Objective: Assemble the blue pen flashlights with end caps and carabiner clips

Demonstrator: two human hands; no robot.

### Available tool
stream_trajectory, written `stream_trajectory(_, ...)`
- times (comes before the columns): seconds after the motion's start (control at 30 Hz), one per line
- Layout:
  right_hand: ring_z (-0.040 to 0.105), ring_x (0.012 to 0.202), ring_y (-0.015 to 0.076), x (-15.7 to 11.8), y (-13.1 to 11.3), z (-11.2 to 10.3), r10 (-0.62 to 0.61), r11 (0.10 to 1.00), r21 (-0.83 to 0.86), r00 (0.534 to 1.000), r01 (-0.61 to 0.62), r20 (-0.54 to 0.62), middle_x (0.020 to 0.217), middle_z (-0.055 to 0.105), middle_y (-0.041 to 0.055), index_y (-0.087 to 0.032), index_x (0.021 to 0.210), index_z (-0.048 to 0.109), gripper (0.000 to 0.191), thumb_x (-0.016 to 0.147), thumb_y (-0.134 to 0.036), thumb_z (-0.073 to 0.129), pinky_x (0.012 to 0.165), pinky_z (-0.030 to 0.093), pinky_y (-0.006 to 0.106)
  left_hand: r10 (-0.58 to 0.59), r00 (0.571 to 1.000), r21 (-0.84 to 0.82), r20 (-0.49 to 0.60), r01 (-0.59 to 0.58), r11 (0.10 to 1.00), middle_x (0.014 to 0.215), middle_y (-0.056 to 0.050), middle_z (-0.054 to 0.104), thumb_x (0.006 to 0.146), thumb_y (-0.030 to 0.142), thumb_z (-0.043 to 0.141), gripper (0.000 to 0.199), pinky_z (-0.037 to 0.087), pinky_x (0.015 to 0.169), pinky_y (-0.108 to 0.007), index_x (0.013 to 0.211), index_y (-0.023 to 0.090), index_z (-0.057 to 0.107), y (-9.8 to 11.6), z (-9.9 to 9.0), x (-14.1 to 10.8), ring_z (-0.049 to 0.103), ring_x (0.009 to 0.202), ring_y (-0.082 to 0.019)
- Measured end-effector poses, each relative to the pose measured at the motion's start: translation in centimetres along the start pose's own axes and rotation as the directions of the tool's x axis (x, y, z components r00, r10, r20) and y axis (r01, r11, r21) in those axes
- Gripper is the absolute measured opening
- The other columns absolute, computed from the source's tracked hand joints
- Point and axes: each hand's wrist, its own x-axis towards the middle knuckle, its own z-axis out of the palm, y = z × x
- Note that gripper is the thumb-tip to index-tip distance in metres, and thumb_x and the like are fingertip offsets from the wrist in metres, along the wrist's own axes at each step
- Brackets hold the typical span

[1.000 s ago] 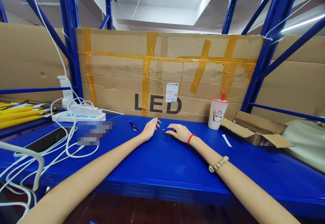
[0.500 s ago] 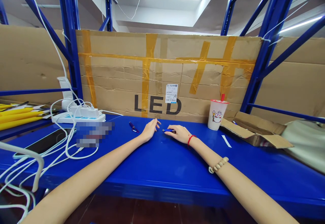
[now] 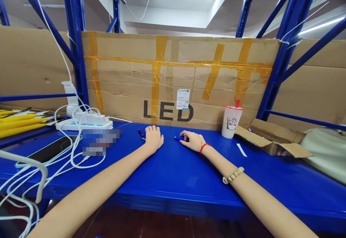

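My left hand (image 3: 154, 139) rests palm down on the blue shelf top, fingers spread, holding nothing. Just left of it lies a dark purple pen (image 3: 140, 133), partly covered by the hand. Farther right, my right hand (image 3: 193, 141) is low over the shelf, its thumb and fingers curved and apart. A blue pen (image 3: 177, 138) lies at those fingertips, its far part hidden between them; no firm grip on it shows. The right wrist wears a red cord and a beaded bracelet.
A paper cup (image 3: 231, 123) with a red straw stands right of my hands, near a paper strip (image 3: 241, 150) and an open carton (image 3: 273, 137). At left are a power strip (image 3: 85, 123), white cables and a phone (image 3: 50, 150). A large cardboard box (image 3: 121, 86) closes off the back.
My left hand has moved left toward the purple pen and turned palm down, fingers spreading. My right thumb and fingers have parted around the blue pen, which sits lower and tilted.
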Motion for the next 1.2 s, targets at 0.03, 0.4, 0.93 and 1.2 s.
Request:
stream_trajectory(0.03, 0.057, 0.077, 0.0118, 0.0, 0.1, 0.0, 0.022, 1.0, -0.005, 1.0, -0.022, -0.005, 0.081, 0.062, -0.0042, -0.026, 0.098, 0.054, 0.024, 0.076, -0.036, 0.052, 0.055, 0.03, 0.022, -0.053, 0.998, 0.042, 0.021, 0.052, 0.998, 0.11, -0.024, 0.05, 0.082, 0.036, 0.037, 0.044, 0.029, 0.085, -0.045, 0.107, 0.003, 0.05, -0.1, -0.2, 0.0, 0.045, 0.102, -0.035)
stream_trajectory(0.4, 0.054, 0.077, 0.0113, 0.3, 0.8, 0.0, 0.08, 0.992, -0.092, 0.995, -0.086, -0.068, 0.085, 0.059, -0.0008, -0.022, 0.082, 0.059, 0.011, 0.076, -0.03, 0.055, 0.055, 0.029, 0.022, -0.102, 0.98, -0.02, 0.17, 0.107, 0.994, 0.093, -0.023, 0.058, 0.083, 0.036, 0.035, 0.042, 0.037, 0.071, -0.045, 0.105, 0.003, 0.048, -0.5, -0.9, 0.2, 0.054, 0.085, -0.034)
stream_trajectory(0.93, 0.055, 0.081, 0.0129, 0.4, 1.0, 0.2, 0.108, 0.988, -0.106, 0.993, -0.113, -0.049, 0.088, 0.06, -0.0006, -0.025, 0.086, 0.061, 0.013, 0.076, -0.023, 0.052, 0.054, 0.028, 0.022, 0.096, 0.995, -0.084, 0.033, -0.093, 0.992, 0.099, -0.024, 0.054, 0.084, 0.035, 0.032, 0.041, 0.032, 0.078, -0.04, 0.101, 0.003, 0.052, 0.3, -0.6, 0.1, 0.051, 0.092, -0.033)
stream_trajectory(1.2, 0.056, 0.079, 0.0135, 0.2, 0.7, 0.1, 0.121, 0.986, -0.11, 0.991, -0.127, -0.06, 0.089, 0.06, -0.0004, -0.025, 0.084, 0.062, 0.015, 0.076, -0.025, 0.049, 0.054, 0.029, 0.022, -0.141, 0.983, -0.023, 0.12, 0.144, 0.989, 0.097, -0.029, 0.055, 0.083, 0.047, 0.03, 0.057, 0.032, 0.076, -0.049, 0.107, -0.002, 0.049, -1.0, -0.6, 0.6, 0.052, 0.089, -0.038)
